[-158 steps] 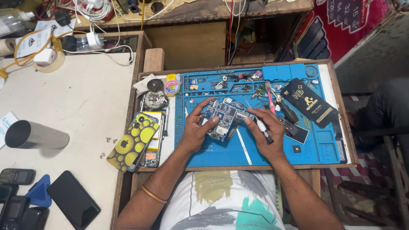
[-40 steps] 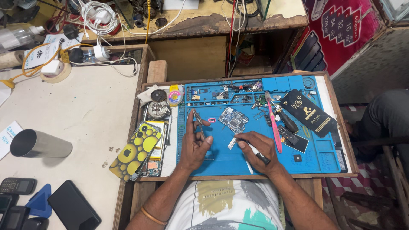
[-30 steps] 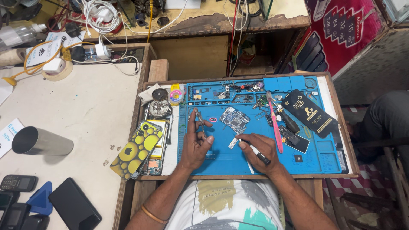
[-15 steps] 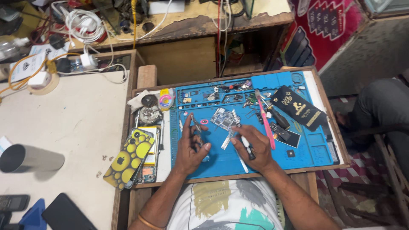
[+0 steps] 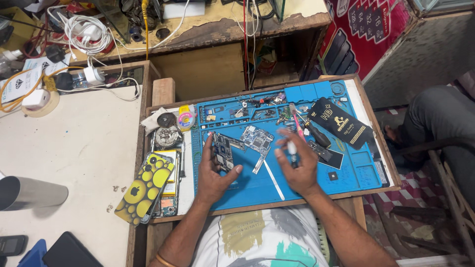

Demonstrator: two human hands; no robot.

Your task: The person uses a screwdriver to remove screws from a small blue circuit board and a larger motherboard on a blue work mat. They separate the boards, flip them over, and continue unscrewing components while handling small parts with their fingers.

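Left hand cupped around circuit board (palm-up)

1. Light is bright and even, falling from above.
2. Shadows are soft and short; the grey cylinder casts a faint one on the white table.
3. The right hand is motion-blurred, and so is the tool in it.
4. The blue mat shows no harsh glare.
5. Straight edges bow slightly at the borders, a wide-lens effect.
6. The recess under the far bench is dim.
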